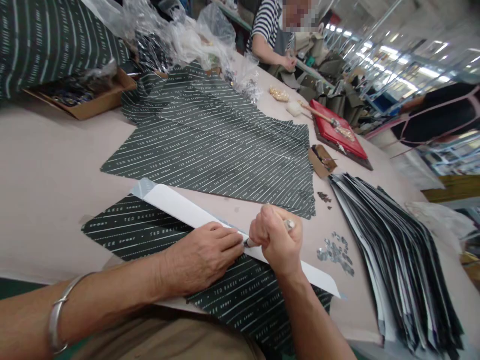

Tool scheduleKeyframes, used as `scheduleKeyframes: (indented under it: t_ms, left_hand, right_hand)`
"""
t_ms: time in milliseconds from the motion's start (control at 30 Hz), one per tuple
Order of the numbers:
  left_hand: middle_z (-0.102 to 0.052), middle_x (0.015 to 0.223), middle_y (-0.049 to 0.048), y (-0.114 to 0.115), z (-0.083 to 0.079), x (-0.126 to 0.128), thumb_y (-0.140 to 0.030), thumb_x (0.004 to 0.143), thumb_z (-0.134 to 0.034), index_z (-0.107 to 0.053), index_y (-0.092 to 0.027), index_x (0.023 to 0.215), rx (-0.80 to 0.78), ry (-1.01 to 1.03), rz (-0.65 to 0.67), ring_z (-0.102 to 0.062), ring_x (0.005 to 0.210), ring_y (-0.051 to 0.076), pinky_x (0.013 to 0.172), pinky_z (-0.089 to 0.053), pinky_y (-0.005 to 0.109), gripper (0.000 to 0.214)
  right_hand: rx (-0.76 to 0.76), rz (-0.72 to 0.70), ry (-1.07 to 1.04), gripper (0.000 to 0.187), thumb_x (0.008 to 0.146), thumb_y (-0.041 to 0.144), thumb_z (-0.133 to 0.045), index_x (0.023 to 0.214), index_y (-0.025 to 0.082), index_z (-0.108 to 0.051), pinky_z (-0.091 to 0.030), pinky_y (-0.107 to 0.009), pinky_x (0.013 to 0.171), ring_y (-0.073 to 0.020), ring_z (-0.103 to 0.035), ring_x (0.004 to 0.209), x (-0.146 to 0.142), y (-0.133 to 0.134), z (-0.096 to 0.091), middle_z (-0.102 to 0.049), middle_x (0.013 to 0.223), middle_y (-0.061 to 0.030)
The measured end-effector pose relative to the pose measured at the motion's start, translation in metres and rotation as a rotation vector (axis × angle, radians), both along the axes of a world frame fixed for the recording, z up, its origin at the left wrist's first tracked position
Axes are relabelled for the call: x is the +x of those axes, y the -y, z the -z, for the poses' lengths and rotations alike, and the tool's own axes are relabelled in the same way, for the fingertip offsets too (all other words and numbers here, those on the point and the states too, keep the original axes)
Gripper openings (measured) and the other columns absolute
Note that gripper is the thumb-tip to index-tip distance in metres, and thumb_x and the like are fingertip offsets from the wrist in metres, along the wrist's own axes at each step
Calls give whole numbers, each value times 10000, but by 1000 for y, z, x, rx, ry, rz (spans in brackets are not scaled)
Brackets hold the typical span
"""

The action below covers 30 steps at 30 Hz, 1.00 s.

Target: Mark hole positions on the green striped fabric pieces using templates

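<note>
Here, closest to the camera, the left hand lies spread and palm-down, gripping nothing. Its fingertips press on the white strip where it crosses the printed panel, apparently to stop both from sliding. Just beside those fingertips, the right hand is clenched in a fist around a silver tool. The tool's point meets the strip's edge, and the upright fist looks suited to pushing down hard. The strip runs diagonally over the panel, which lies flat on the counter directly in front of the person.

To the right, a scatter of small metal pieces sits within easy reach of the working hand. A fanned stack of dark sheets lies beyond them. Further back, more printed panels are spread in an overlapping pile, with a shallow cardboard box to their left.

Past these are a small cardboard tray, a red board and a wooden-handled mallet. Crumpled plastic bags are heaped at the far edge, where a co-worker in a striped top works with their own hand on the counter.
</note>
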<state>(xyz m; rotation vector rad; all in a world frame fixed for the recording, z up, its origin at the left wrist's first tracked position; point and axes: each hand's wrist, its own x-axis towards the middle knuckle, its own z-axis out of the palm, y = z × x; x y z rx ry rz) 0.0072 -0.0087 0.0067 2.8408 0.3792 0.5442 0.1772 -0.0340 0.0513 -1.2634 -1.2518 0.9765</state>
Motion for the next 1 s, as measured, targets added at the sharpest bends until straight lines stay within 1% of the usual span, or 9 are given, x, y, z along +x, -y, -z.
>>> scheduleKeyframes:
  t_ms: [233,367,500,567,667,767,833,900,1000]
  left_hand:
    - [-660,1060,40,1,14,-1,-209,972,-527,-623,-189,983,51,-7,16,-582,963,223,874,-439,407,99]
    - [-660,1146,52,2,24,0,-169,980,-463,-622,-181,1028,63,30,-3,-563,1107,256,937,-441,431,167]
    - [-656,1183,56,2,19,-1,-176,994,-443,-609,-182,1092,20,16,18,-570,1127,246,947,-457,422,193]
    - [-667,1137,54,1,15,-2,-212,997,-481,-613,-183,1080,3,10,36,-588,1079,233,934,-471,398,158]
    - [-664,1087,76,0,11,-4,-225,995,-511,-607,-157,1106,-18,18,31,-594,1072,226,936,-484,369,162]
    - [-650,1049,87,2,10,-4,-195,980,-522,-611,-145,1079,-27,23,20,-597,1052,228,944,-494,367,142]
    - [-644,1005,81,3,11,-3,-172,976,-510,-617,-144,1018,-21,25,20,-600,1002,227,924,-506,367,119]
    - [-641,956,73,4,11,-3,-154,979,-487,-617,-150,968,-6,43,8,-602,948,216,896,-517,355,131]
    - [-656,956,77,4,10,-3,-143,987,-469,-620,-151,980,29,89,-15,-614,941,203,883,-528,342,152]
  right_hand:
    - [-31,-126,248,519,957,384,-531,539,225,-268,-199,-240,428,-60,-246,467,-37,-31,-18,-248,512,72]
    - [-5,-164,364,496,954,347,-511,539,218,-273,-191,-241,444,-61,-236,482,-44,-27,-17,-252,519,70]
    - [25,-117,405,493,963,333,-524,537,212,-308,-211,-244,453,-63,-264,477,-33,-16,-13,-272,509,69]
    - [0,-77,325,505,971,349,-535,535,214,-318,-233,-240,444,-63,-281,459,-22,-13,-14,-281,498,71]
    - [-13,-3,-9,503,957,361,-566,536,219,-330,-233,-228,392,-61,-256,392,-6,-11,-22,-266,465,85]
    - [176,77,-320,479,905,327,-595,545,224,-295,-238,-218,367,-55,-182,339,-3,-7,-29,-208,433,108]
    - [233,93,-353,495,904,348,-598,546,227,-278,-234,-215,365,-52,-167,335,-6,-1,-24,-195,431,113]
    - [156,84,-302,512,930,385,-585,537,232,-294,-209,-217,363,-55,-182,345,-7,5,-13,-212,441,109]
    - [86,148,-82,504,965,418,-548,542,233,-347,-235,-239,404,-75,-254,390,13,11,-1,-269,476,88]
